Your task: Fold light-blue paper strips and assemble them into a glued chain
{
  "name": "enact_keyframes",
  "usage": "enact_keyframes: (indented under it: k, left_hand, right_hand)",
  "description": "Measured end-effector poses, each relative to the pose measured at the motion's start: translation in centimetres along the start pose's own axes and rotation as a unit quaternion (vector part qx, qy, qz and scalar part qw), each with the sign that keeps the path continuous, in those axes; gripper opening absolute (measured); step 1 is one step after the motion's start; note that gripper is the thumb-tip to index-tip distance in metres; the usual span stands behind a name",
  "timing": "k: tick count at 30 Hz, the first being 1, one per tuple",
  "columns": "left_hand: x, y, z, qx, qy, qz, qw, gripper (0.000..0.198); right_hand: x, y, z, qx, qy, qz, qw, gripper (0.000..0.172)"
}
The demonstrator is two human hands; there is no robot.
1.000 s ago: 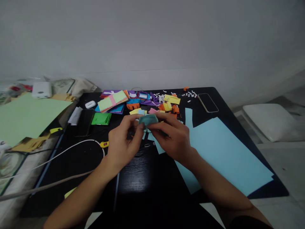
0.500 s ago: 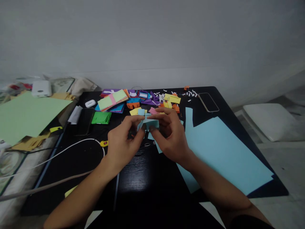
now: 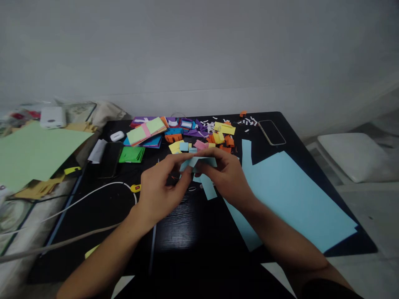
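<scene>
Between both hands is a small folded piece of light blue paper (image 3: pixel 204 161), held above the black table. My left hand (image 3: pixel 163 182) pinches its left end between thumb and fingers. My right hand (image 3: pixel 226 174) grips the right part, index finger along the top edge and thumb beneath. The fingers cover some of the folds. Below the hands lies a light blue paper strip (image 3: pixel 208 187). Large light blue sheets (image 3: pixel 289 195) spread under and beside my right forearm. Just behind the hands sit small folded papers, one light blue (image 3: pixel 183 146) and one pink (image 3: pixel 200 144).
A phone (image 3: pixel 272 133) lies at the back right, another dark phone (image 3: pixel 109 160) at the left. Stacked coloured papers (image 3: pixel 146 131), green papers (image 3: pixel 131 154) and white scraps (image 3: pixel 247 121) line the back. A white cable (image 3: pixel 90 192) loops across the left side of the black table (image 3: pixel 183 236).
The blue paper now shows a longer flap towards the right, and my right fingers have shifted along its top edge. More of the strip below shows.
</scene>
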State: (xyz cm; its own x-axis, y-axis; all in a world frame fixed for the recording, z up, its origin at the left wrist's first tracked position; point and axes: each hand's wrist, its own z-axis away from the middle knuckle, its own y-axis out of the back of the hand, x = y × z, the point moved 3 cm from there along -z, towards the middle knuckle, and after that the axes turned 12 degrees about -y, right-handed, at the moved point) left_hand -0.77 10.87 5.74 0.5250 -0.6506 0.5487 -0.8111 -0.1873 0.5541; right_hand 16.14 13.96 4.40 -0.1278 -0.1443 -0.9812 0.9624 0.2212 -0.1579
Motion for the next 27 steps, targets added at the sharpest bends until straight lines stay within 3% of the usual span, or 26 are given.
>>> enact_keyframes:
  k: [9, 18, 27]
  left_hand:
    - [0.3, 0.5, -1.0, 0.007, 0.026, 0.079, 0.997, 0.022]
    - [-0.4, 0.1, -0.7, 0.044, 0.102, 0.169, 0.979, 0.014]
    - [-0.6, 0.2, -1.0, 0.012, 0.112, 0.151, 0.982, 0.007]
  right_hand:
    - [-0.2, 0.1, -0.3, -0.052, -0.059, -0.079, 0.994, 0.020]
    - [-0.3, 0.3, -0.3, -0.029, -0.029, -0.041, 0.998, 0.018]
    - [-0.3, 0.3, 0.0, -0.002, 0.007, 0.004, 1.000, 0.018]
